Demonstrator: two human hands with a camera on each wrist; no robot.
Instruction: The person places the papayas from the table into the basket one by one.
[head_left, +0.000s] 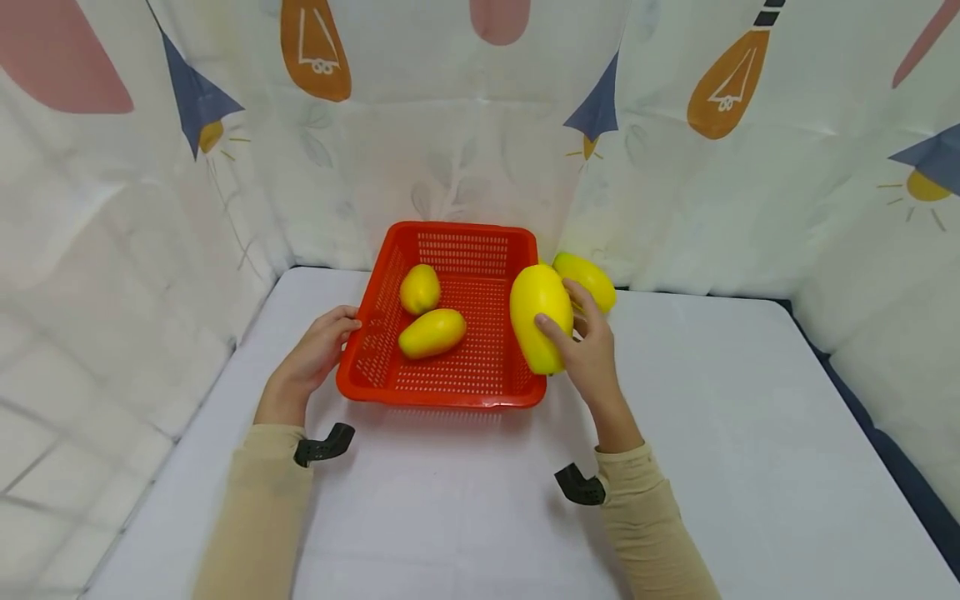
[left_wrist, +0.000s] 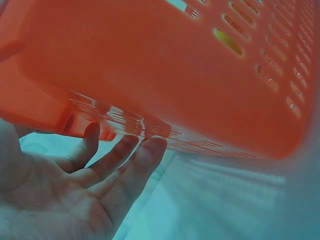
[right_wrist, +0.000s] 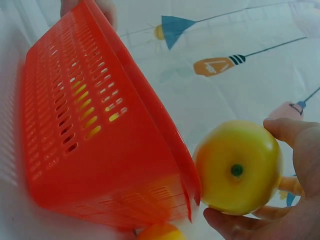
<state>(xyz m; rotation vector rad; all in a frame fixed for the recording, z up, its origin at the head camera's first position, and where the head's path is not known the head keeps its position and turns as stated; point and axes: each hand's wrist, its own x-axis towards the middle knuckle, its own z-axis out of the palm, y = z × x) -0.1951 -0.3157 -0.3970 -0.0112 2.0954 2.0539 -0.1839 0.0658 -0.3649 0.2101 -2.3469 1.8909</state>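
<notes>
A red plastic basket (head_left: 480, 379) with slotted walls stands toward the back of the white table. My left hand (head_left: 324, 343) grips its left rim; in the left wrist view the left fingers (left_wrist: 150, 155) extend below that rim, against the basket's outer side. Above the right rim, my right hand (head_left: 588, 350) holds a large yellow papaya (head_left: 538, 317) between thumb and fingers. The right wrist view shows the papaya's end with a small green stem spot, close beside the rim. Inside the basket lie two smaller yellow fruits, one rounded (head_left: 420, 289) and one longer (head_left: 432, 333).
Another yellow fruit (head_left: 588, 279) lies on the table behind my right hand, just right of the basket. A patterned white cloth (head_left: 465, 150) hangs behind and beside the white table (head_left: 735, 433). Black straps sit at both wrists.
</notes>
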